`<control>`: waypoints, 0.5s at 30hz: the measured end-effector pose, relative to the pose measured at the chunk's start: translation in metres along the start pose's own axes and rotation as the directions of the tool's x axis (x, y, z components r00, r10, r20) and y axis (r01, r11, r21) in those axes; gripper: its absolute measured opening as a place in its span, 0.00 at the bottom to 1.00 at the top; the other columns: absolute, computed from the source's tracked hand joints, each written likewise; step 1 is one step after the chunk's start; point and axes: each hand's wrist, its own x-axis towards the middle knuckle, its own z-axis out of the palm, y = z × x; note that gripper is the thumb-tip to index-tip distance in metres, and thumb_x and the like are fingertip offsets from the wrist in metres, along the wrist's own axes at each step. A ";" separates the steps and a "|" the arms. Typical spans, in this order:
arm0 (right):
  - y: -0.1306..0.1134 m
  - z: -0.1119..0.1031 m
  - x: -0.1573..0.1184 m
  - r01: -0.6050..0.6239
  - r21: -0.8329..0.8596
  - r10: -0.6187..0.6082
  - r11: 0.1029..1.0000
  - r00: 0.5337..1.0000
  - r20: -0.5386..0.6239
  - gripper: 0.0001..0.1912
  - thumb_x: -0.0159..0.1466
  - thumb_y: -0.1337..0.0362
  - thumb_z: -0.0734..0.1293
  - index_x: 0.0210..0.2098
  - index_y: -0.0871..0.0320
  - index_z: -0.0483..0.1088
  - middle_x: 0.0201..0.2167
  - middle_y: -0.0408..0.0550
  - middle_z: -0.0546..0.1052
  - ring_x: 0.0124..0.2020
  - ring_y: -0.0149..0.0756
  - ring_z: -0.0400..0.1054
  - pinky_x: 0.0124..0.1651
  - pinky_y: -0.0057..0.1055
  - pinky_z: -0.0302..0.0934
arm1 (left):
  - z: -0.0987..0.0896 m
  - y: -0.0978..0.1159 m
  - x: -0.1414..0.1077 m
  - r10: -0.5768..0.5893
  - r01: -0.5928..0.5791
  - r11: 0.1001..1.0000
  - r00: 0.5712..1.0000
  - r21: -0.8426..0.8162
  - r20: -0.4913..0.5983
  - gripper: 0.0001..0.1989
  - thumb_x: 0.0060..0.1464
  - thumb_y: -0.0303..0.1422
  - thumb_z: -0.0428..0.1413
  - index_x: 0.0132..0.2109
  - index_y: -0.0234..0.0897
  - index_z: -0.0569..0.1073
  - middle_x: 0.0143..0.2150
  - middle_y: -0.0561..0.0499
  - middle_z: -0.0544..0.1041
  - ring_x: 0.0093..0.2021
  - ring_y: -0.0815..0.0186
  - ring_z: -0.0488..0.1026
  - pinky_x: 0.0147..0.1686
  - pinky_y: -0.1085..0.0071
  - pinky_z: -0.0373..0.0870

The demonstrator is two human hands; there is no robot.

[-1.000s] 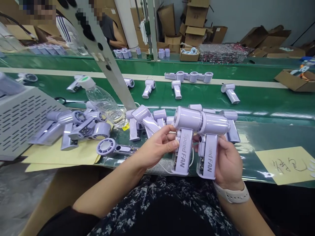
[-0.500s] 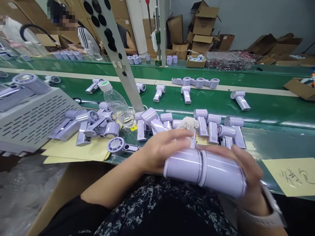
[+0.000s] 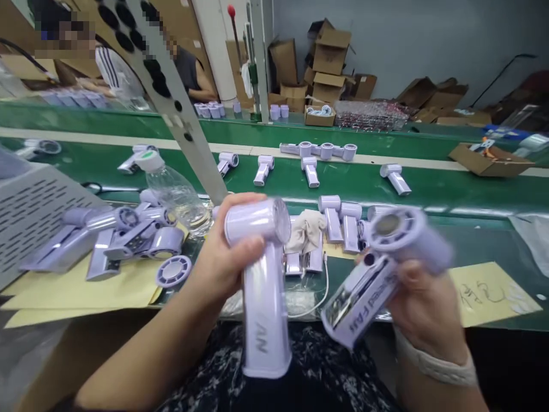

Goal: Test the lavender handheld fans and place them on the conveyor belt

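Note:
My left hand point(image 3: 234, 246) is wrapped round the head of a lilac handheld fan point(image 3: 266, 309), whose handle points down toward me. A second handheld fan point(image 3: 364, 297) is in my right hand point(image 3: 424, 303); it is tilted, with its round grille and the lettering on its handle showing, and is slightly blurred. The two fans are apart. Between and behind them, a crumpled beige cloth point(image 3: 306, 232) lies over some fans on the bench. A white cable point(image 3: 326, 280) curls beside the cloth.
Several lilac fans point(image 3: 137, 229) are piled on yellow paper at left, near a clear plastic bottle point(image 3: 171, 189) and a grey perforated box point(image 3: 38, 200). More fans point(image 3: 311, 171) lie on the green conveyor point(image 3: 283, 191). A slanted metal post point(image 3: 193, 143) rises at left. Co-workers point(image 3: 115, 68) sit across the line.
The two fans, held end to end before, are now separated, one in each hand. My left hand has moved left and the right fan has turned its grille upward. The camera view has shifted right.

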 end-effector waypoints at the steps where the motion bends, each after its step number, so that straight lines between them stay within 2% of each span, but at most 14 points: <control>1: 0.004 0.009 0.001 -0.101 0.056 0.100 0.993 0.994 0.034 0.28 0.58 0.46 0.78 0.51 0.50 0.71 0.36 0.47 0.80 0.31 0.40 0.77 0.30 0.35 0.76 | 0.001 -0.003 0.001 0.014 -0.014 0.997 1.000 0.073 0.004 0.28 0.44 0.40 0.72 0.51 0.45 0.71 0.41 0.53 0.76 0.31 0.66 0.76 0.26 0.73 0.75; 3: 0.012 0.024 0.001 -0.296 0.119 0.286 0.948 0.953 0.100 0.33 0.57 0.45 0.79 0.53 0.51 0.66 0.32 0.48 0.81 0.26 0.41 0.77 0.25 0.33 0.74 | 0.001 -0.011 0.006 0.029 -0.030 0.986 1.000 0.165 0.009 0.30 0.39 0.38 0.75 0.49 0.43 0.73 0.44 0.52 0.75 0.35 0.67 0.74 0.29 0.75 0.73; 4: 0.015 0.030 0.001 -0.357 0.123 0.345 0.926 0.932 0.109 0.35 0.58 0.45 0.78 0.55 0.51 0.63 0.31 0.47 0.81 0.25 0.41 0.76 0.23 0.33 0.72 | 0.001 -0.015 0.009 -0.004 -0.001 0.985 1.000 0.171 0.024 0.31 0.39 0.39 0.75 0.49 0.43 0.73 0.43 0.52 0.74 0.35 0.68 0.73 0.29 0.76 0.72; 8: 0.025 0.039 -0.001 -0.454 0.131 0.443 0.881 0.890 0.106 0.39 0.61 0.50 0.75 0.64 0.50 0.55 0.29 0.42 0.79 0.22 0.37 0.74 0.21 0.30 0.69 | -0.001 -0.033 0.013 -0.157 0.144 0.978 0.985 0.153 0.075 0.31 0.43 0.43 0.73 0.52 0.43 0.71 0.41 0.53 0.74 0.34 0.67 0.71 0.29 0.77 0.68; 10: 0.026 0.036 -0.003 -0.429 0.112 0.412 0.896 0.900 0.144 0.41 0.63 0.54 0.73 0.68 0.48 0.51 0.32 0.42 0.79 0.22 0.38 0.74 0.19 0.31 0.69 | -0.002 -0.038 0.011 -0.177 0.161 0.974 0.981 0.160 0.085 0.30 0.44 0.42 0.73 0.52 0.42 0.72 0.44 0.52 0.74 0.36 0.67 0.71 0.29 0.77 0.67; 12: 0.025 0.031 -0.005 -0.363 0.035 0.351 0.931 0.917 0.189 0.38 0.66 0.54 0.70 0.70 0.48 0.51 0.33 0.43 0.79 0.22 0.39 0.74 0.20 0.34 0.70 | -0.002 -0.040 0.010 -0.189 0.174 0.974 0.977 0.142 0.102 0.29 0.45 0.42 0.72 0.52 0.43 0.72 0.45 0.52 0.73 0.37 0.67 0.71 0.30 0.77 0.67; 14: 0.025 0.026 -0.006 -0.264 -0.058 0.270 0.963 0.942 0.199 0.35 0.68 0.53 0.68 0.70 0.49 0.54 0.37 0.46 0.82 0.28 0.43 0.78 0.28 0.39 0.76 | -0.001 -0.039 0.008 -0.198 0.182 0.974 0.973 0.134 0.116 0.30 0.45 0.42 0.72 0.53 0.43 0.71 0.45 0.51 0.73 0.37 0.66 0.71 0.31 0.76 0.68; 15: 0.026 0.024 -0.006 -0.224 -0.089 0.238 0.970 0.951 0.196 0.35 0.69 0.53 0.68 0.71 0.49 0.54 0.43 0.49 0.82 0.34 0.45 0.80 0.34 0.43 0.78 | 0.000 -0.037 0.007 -0.200 0.182 0.973 0.972 0.145 0.124 0.30 0.46 0.43 0.72 0.53 0.42 0.71 0.44 0.51 0.73 0.37 0.65 0.71 0.32 0.75 0.69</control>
